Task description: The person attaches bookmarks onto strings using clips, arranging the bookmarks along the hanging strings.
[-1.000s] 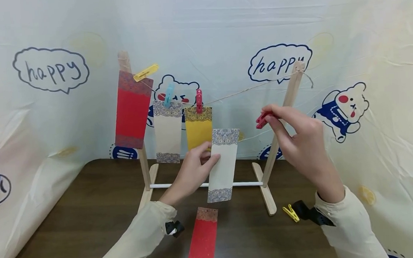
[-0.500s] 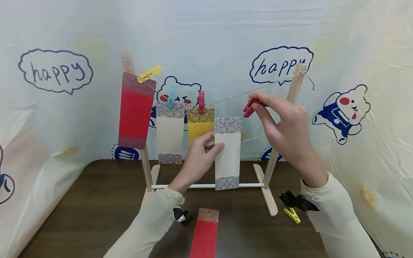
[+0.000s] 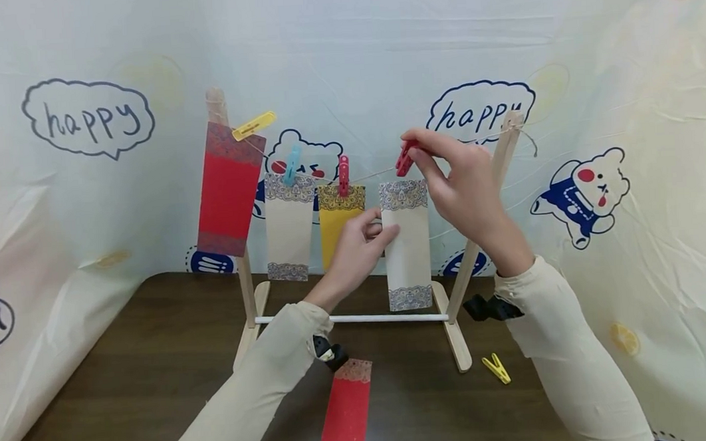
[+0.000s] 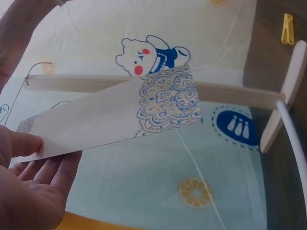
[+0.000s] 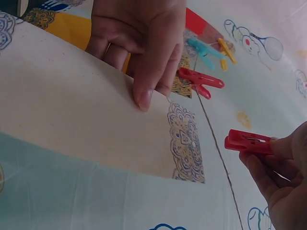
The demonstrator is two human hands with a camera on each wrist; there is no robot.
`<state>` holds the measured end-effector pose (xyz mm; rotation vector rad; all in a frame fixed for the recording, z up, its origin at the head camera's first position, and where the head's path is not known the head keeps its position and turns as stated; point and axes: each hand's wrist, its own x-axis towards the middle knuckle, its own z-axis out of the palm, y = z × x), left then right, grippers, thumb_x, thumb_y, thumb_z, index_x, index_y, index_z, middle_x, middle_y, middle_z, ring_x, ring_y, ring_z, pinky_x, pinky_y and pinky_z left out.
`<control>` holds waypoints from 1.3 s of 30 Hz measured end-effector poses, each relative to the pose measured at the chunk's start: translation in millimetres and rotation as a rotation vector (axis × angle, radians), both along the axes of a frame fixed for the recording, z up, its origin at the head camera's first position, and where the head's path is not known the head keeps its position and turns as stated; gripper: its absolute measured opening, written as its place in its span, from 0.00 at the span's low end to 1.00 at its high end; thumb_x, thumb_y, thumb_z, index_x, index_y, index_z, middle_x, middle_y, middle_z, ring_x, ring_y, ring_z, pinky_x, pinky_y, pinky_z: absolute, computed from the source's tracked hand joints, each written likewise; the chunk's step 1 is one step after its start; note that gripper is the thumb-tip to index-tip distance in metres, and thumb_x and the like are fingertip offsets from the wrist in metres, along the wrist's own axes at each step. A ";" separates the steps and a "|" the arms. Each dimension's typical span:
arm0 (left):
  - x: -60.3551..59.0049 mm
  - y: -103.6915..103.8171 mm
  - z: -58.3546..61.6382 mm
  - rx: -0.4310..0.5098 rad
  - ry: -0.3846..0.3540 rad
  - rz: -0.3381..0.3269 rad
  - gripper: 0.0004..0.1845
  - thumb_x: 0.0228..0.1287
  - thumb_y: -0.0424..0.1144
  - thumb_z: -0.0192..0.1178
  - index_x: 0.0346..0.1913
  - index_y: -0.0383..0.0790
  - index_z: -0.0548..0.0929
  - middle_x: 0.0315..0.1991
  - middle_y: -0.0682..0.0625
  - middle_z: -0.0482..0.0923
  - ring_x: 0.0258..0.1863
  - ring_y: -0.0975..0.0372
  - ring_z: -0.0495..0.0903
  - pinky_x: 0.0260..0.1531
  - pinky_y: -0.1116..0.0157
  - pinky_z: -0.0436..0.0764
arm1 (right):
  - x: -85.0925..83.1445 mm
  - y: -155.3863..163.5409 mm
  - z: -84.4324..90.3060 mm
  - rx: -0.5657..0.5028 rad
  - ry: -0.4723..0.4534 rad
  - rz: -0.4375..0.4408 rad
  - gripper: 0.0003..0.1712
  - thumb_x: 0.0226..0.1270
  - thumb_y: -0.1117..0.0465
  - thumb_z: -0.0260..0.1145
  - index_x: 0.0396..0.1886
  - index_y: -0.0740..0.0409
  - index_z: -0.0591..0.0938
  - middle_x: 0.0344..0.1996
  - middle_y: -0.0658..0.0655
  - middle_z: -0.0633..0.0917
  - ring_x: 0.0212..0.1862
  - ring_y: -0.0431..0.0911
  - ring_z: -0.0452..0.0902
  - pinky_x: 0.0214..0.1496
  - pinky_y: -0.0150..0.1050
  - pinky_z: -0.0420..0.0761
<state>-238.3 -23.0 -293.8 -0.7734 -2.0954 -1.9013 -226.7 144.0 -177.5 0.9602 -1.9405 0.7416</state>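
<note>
A white paper card with lace-patterned ends is pinched at its left edge by my left hand, thumb in front and fingers behind. Its top edge sits just below the string, apart from it in the right wrist view. My right hand pinches a red clothespin between thumb and fingers, just above the card's top. That clothespin stands beside the string in the right wrist view, clipped to nothing I can see. Left of the card hangs a yellow card under another red clothespin, partly hidden by my left hand.
A white card hangs from a blue clothespin, and a red card from a yellow clothespin. The wooden stand has a white crossbar. On the table lie a red card and a yellow clothespin.
My left hand has raised the white card and carried it right, toward the string. My right hand has moved left and up with the red clothespin, closing in on the card's top.
</note>
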 end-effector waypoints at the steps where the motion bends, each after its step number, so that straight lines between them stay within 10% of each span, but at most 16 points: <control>1: -0.6 1.1 1.0 0.009 -0.010 -0.008 0.11 0.73 0.36 0.59 0.53 0.36 0.80 0.34 0.43 0.86 0.31 0.60 0.82 0.30 0.68 0.77 | -1.8 -1.4 1.6 0.001 -0.003 -0.004 0.13 0.72 0.67 0.62 0.52 0.64 0.84 0.42 0.58 0.89 0.47 0.47 0.85 0.52 0.41 0.82; 5: -3.1 3.8 3.4 0.052 -0.037 -0.022 0.13 0.73 0.35 0.58 0.56 0.35 0.79 0.45 0.41 0.87 0.41 0.57 0.87 0.38 0.64 0.83 | -7.1 -5.9 8.3 0.009 -0.017 -0.018 0.13 0.74 0.66 0.61 0.53 0.63 0.84 0.44 0.58 0.89 0.46 0.47 0.85 0.53 0.40 0.82; 19: -6.1 4.9 3.2 0.124 0.052 0.049 0.05 0.73 0.32 0.57 0.46 0.33 0.79 0.36 0.40 0.87 0.31 0.59 0.86 0.28 0.66 0.80 | -15.2 -2.4 6.2 0.096 -0.099 -0.032 0.12 0.75 0.67 0.59 0.52 0.62 0.85 0.40 0.57 0.89 0.26 0.44 0.73 0.29 0.31 0.69; 26: -7.6 5.4 -1.4 0.097 0.075 0.053 0.06 0.73 0.34 0.57 0.38 0.33 0.75 0.15 0.47 0.65 0.12 0.64 0.60 0.15 0.68 0.60 | -17.1 -3.4 2.3 0.103 -0.141 -0.009 0.13 0.73 0.69 0.60 0.53 0.62 0.85 0.44 0.59 0.88 0.37 0.46 0.81 0.40 0.37 0.78; 33: -7.9 5.9 -2.4 0.090 0.029 0.037 0.07 0.74 0.33 0.57 0.41 0.29 0.75 0.20 0.39 0.75 0.15 0.61 0.66 0.17 0.70 0.63 | -18.1 -7.2 1.4 0.140 -0.162 -0.038 0.13 0.74 0.68 0.59 0.53 0.61 0.84 0.44 0.58 0.88 0.39 0.46 0.81 0.47 0.42 0.82; 39: -9.0 6.5 -2.5 0.073 0.026 0.037 0.07 0.74 0.31 0.55 0.41 0.27 0.73 0.15 0.46 0.64 0.14 0.63 0.59 0.16 0.69 0.59 | -18.4 -7.8 -1.9 0.167 -0.145 -0.033 0.12 0.74 0.68 0.60 0.51 0.63 0.84 0.42 0.59 0.88 0.36 0.46 0.80 0.42 0.41 0.81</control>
